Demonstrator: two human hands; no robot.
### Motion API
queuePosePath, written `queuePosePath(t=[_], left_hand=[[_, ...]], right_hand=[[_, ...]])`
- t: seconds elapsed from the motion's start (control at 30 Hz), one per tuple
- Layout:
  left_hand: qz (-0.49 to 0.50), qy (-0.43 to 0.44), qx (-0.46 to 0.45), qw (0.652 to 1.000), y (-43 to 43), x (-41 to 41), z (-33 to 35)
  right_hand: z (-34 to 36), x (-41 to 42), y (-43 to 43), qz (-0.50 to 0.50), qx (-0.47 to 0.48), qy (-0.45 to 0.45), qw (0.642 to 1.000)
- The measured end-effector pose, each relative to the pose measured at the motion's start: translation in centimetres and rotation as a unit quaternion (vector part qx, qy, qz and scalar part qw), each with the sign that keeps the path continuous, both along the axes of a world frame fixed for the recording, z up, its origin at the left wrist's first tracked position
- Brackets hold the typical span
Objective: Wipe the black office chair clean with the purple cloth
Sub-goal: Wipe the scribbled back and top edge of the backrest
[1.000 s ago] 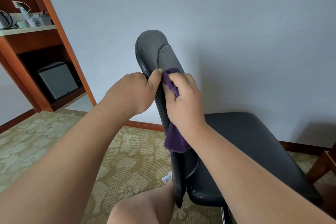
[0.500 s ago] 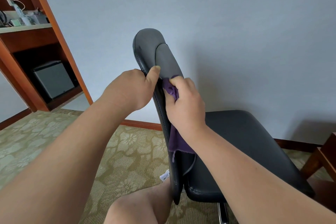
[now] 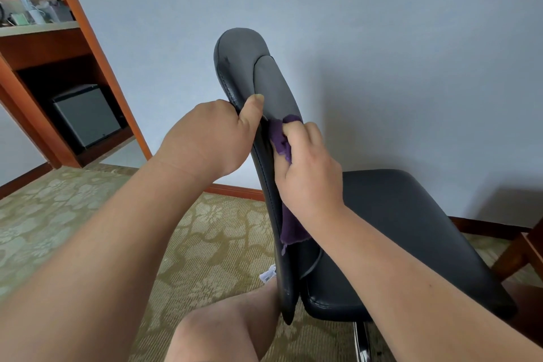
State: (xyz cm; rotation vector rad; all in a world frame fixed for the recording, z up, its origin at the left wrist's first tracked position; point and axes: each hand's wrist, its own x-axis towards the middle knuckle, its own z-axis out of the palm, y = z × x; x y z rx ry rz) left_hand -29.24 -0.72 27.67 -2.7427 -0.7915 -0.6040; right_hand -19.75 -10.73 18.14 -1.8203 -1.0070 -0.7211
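Observation:
The black office chair (image 3: 411, 232) stands in front of me, its backrest (image 3: 244, 59) seen edge-on in the middle of the head view. My left hand (image 3: 205, 138) grips the backrest's edge from the left, thumb on the front face. My right hand (image 3: 305, 167) holds the bunched purple cloth (image 3: 280, 141) against the backrest's front face, about halfway up. A loose end of the cloth hangs down below my wrist. The seat stretches out to the right behind my right forearm.
A wooden shelf unit (image 3: 97, 47) with a grey box (image 3: 85, 114) inside stands at the left. A wooden furniture leg (image 3: 526, 250) is at the right edge. My bare knee (image 3: 223, 329) is close under the backrest. Patterned carpet (image 3: 58, 214) covers the floor, and a grey wall is behind.
My right hand with the cloth has slid a little down the backrest's front face. My left hand keeps its grip on the edge.

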Motion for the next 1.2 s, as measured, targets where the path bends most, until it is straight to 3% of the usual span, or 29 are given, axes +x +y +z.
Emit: queuePosePath(t=[0.23, 0.33, 0.6, 0.77, 0.93, 1.03, 1.2], left_hand=[[-0.007, -0.027, -0.05, 0.998, -0.3, -0.1, 0.1], [-0.03, 0.035, -0.021, 0.999, -0.3, 0.0, 0.5], [-0.037, 0.087, 0.017, 0.995, -0.8, -0.3, 1.0], [-0.037, 0.095, 0.043, 0.994, -0.8, -0.4, 0.9], [-0.041, 0.097, 0.035, 0.994, -0.7, -0.2, 0.9], [-0.036, 0.088, 0.016, 0.995, -0.8, -0.3, 0.8], [-0.041, 0.087, 0.004, 0.995, -1.2, 0.0, 0.9]], right_hand=[[-6.4, 1.1, -2.9, -0.012, -0.069, 0.105, 0.992], [-7.9, 1.1, -4.0, -0.013, -0.078, 0.142, 0.987], [-0.4, -0.9, -1.0, 0.033, 0.031, 0.071, 0.996], [0.6, -0.2, -0.7, 0.033, -0.001, 0.052, 0.998], [-1.1, 0.9, -2.1, 0.055, -0.017, 0.154, 0.986], [-2.4, 0.8, -3.7, 0.098, 0.007, 0.221, 0.97], [-1.9, -1.2, -4.1, 0.083, 0.129, 0.154, 0.976]])
